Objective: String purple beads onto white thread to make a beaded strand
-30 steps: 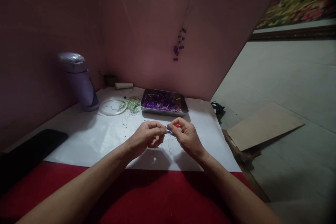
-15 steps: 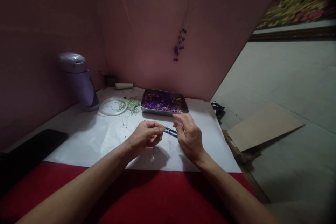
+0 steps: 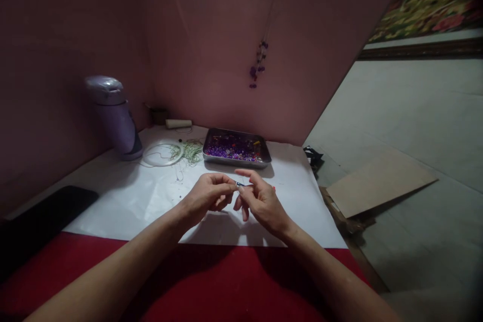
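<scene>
My left hand (image 3: 212, 192) is closed in a pinch above the white sheet; what its fingertips hold is too small to make out. Facing it, my right hand (image 3: 262, 201) has its thumb bent in and its index finger stretched out. A dark blue two-armed tool, like thread snips (image 3: 240, 184), is in my right hand, mostly hidden by the fingers. Its visible end touches or nearly touches my left fingertips. Just behind the hands stands a metal tray (image 3: 237, 163) of small purple and mixed beads.
White sheet (image 3: 158, 211) covers the red surface (image 3: 241, 282). On it lie a clear ring of line (image 3: 163, 164), tangled green thread (image 3: 192, 152) and a spool (image 3: 178, 123). A purple flask (image 3: 118, 123) stands left, near a dark flat object (image 3: 56, 211). Strung beads (image 3: 257, 68) hang on the wall.
My right hand has turned and moved left, closing in on my left fingertips. The blue tool, plainly seen before, is now mostly covered. My left hand has hardly moved.
</scene>
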The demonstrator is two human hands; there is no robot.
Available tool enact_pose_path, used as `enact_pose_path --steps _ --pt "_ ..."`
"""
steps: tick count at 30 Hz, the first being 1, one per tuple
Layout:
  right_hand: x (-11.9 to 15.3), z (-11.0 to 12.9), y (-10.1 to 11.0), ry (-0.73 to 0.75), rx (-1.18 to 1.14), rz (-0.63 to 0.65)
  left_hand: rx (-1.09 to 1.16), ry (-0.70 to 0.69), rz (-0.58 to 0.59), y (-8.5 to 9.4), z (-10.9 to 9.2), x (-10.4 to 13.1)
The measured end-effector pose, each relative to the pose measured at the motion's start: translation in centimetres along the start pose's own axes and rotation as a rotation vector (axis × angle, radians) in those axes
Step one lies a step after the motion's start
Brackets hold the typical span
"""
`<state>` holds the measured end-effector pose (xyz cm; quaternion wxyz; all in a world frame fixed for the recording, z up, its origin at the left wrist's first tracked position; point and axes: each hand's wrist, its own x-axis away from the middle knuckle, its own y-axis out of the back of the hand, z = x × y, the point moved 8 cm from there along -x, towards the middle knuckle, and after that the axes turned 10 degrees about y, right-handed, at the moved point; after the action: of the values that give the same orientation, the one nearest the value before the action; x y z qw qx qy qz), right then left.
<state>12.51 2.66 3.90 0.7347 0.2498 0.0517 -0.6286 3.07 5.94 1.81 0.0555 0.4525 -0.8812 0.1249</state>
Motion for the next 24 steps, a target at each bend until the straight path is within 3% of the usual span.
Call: enact_pose_path --steps 10,18,24 --pt "-0.3 -0.5 1.3 -0.019 -0.008 -0.075 0.135 0.046 0.044 -0.1 0.3 -0.1" --pt "-0.2 -0.2 1.3 -0.023 0.046 -0.087 0.120 0.096 0.015 -0.2 0.7 -0.2" --pt "-0.2 -0.1 1.2 0.006 0.056 -0.108 0.106 0.062 0.067 -0.7 0.6 -0.2"
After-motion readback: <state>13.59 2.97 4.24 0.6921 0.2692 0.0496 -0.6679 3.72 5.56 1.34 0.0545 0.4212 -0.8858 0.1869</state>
